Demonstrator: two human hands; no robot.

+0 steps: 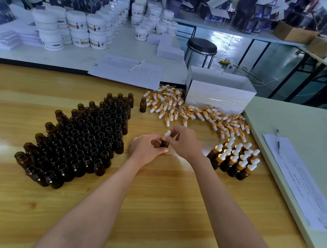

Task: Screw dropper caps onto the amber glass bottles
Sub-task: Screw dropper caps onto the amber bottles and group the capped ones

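Looks like mid-capping to me: the left hand (149, 149) is curled around one amber bottle (164, 144), and the right hand (184, 143) pinches a dropper cap (168, 133) sitting on its neck, right between the two hands. Next it probably needs twisting down snug, then parking with the capped bottles (236, 161) just right of the right hand.

Bright, glare-streaked tabletop (153, 191); warped edges.

head-worn view, facing down, near wooden table (172, 202)
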